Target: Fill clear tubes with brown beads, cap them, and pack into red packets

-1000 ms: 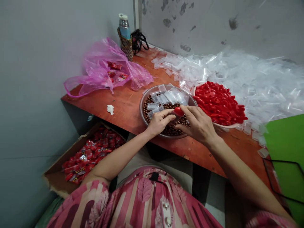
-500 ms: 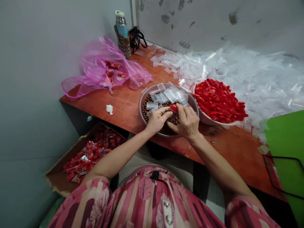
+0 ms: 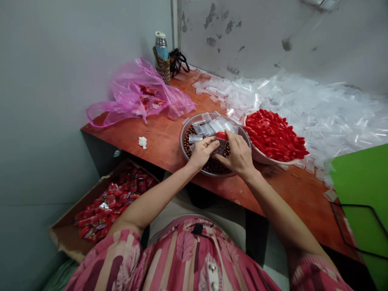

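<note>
Between my two hands is a small clear plastic case with a red cap (image 3: 221, 142), held upright over a metal bowl (image 3: 184, 146). My left hand (image 3: 201, 152) pinches its left side with thumb and fingers. On the other side, my right hand (image 3: 239, 153) has its fingers at the cap and its thumb near the bottom. Brown balls (image 3: 212, 166) fill the bowl, and several clear empty cases (image 3: 209, 128) lie on top of them. Right of it stands a pale bowl (image 3: 261, 157) heaped with red caps (image 3: 274, 135).
A large pile of clear cases (image 3: 321, 109) covers the back right of the red table (image 3: 163, 151). A pink plastic bag (image 3: 130, 89) with red packets lies at left, near a flask (image 3: 161, 47). Below is a cardboard box (image 3: 65, 232) of red packets. A green board (image 3: 363, 182) stands at right.
The capped case now stands more upright between my hands, showing its clear front. The view has tilted slightly, so the table appears lower. Both hands keep their hold.
</note>
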The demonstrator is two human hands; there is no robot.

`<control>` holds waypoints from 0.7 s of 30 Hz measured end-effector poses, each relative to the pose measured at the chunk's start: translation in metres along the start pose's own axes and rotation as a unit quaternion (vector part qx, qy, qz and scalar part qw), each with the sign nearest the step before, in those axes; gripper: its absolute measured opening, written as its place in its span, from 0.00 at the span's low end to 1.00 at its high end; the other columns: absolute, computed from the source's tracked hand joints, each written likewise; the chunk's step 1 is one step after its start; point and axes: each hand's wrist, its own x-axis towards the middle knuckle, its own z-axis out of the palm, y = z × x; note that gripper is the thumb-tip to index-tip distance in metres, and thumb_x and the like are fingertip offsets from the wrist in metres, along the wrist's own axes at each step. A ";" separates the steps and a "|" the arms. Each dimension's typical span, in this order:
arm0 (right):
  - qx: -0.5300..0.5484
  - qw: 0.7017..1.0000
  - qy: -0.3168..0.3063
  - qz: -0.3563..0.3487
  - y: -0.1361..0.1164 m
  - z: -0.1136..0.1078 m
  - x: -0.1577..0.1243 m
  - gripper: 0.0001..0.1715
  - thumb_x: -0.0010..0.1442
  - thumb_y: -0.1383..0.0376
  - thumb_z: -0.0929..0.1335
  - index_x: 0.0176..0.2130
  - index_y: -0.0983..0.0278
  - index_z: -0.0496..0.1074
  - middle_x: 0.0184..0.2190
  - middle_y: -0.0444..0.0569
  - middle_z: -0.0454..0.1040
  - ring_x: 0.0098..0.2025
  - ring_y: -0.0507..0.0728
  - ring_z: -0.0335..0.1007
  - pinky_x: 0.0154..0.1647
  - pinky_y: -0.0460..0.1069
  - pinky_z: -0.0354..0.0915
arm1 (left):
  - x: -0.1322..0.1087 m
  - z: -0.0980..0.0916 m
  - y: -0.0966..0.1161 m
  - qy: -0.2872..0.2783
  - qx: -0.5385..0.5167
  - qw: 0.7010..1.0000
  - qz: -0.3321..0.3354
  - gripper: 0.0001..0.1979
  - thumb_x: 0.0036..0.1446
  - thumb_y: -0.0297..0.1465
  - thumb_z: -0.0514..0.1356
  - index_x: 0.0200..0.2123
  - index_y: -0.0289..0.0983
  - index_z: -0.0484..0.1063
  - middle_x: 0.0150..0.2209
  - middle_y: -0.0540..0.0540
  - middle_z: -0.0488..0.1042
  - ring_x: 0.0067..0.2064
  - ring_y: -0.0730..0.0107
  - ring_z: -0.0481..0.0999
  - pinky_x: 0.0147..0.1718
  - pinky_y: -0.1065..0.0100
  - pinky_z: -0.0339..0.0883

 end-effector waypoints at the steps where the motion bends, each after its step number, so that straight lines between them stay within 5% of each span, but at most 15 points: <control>1: -0.008 1.000 0.008 -0.003 0.000 0.001 0.000 0.43 0.57 0.52 0.65 0.62 0.73 0.54 0.51 0.64 0.69 0.52 0.67 0.65 0.51 0.60 0.62 | 0.000 -0.001 0.000 -0.003 0.007 1.000 0.006 0.17 0.47 0.40 0.66 0.38 0.35 0.76 0.35 0.47 0.78 0.37 0.71 0.74 0.43 0.69 0.65; 7: -0.037 0.999 -0.003 0.007 -0.008 0.009 0.004 0.41 0.57 0.52 0.64 0.61 0.75 0.57 0.47 0.66 0.71 0.47 0.68 0.67 0.49 0.62 0.63 | 0.001 -0.005 -0.003 -0.012 0.052 0.998 0.036 0.17 0.49 0.41 0.64 0.38 0.33 0.75 0.37 0.46 0.78 0.40 0.68 0.75 0.45 0.67 0.66; 12: 0.065 0.996 -0.069 0.006 -0.001 -0.004 0.019 0.55 0.53 0.54 0.70 0.67 0.70 0.39 0.59 0.65 0.62 0.59 0.68 0.60 0.54 0.62 0.61 | 0.009 -0.011 0.009 0.062 0.054 0.995 0.063 0.17 0.51 0.41 0.63 0.40 0.35 0.74 0.37 0.45 0.77 0.36 0.69 0.76 0.40 0.66 0.69; 15: 0.118 0.989 -0.082 0.042 0.010 -0.010 0.021 0.53 0.54 0.54 0.70 0.67 0.66 0.40 0.58 0.61 0.64 0.55 0.64 0.66 0.51 0.59 0.65 | 0.026 -0.043 0.026 0.125 0.084 0.982 0.112 0.16 0.53 0.39 0.61 0.43 0.36 0.73 0.38 0.46 0.77 0.34 0.71 0.76 0.38 0.66 0.70; 19: 0.092 0.989 -0.118 0.017 0.008 -0.004 0.019 0.27 0.60 0.60 0.65 0.58 0.63 0.62 0.53 0.54 0.71 0.53 0.61 0.67 0.51 0.57 0.65 | 0.053 -0.112 0.035 0.231 0.188 0.947 0.120 0.13 0.55 0.35 0.58 0.42 0.35 0.73 0.34 0.47 0.76 0.31 0.73 0.74 0.34 0.70 0.70; 21: 0.063 0.988 -0.142 -0.005 -0.003 0.000 0.021 0.23 0.61 0.61 0.64 0.55 0.62 0.66 0.52 0.53 0.71 0.53 0.61 0.67 0.50 0.56 0.66 | 0.064 -0.144 0.028 0.255 0.268 0.924 0.101 0.12 0.56 0.32 0.56 0.40 0.34 0.74 0.33 0.47 0.76 0.32 0.72 0.74 0.35 0.70 0.69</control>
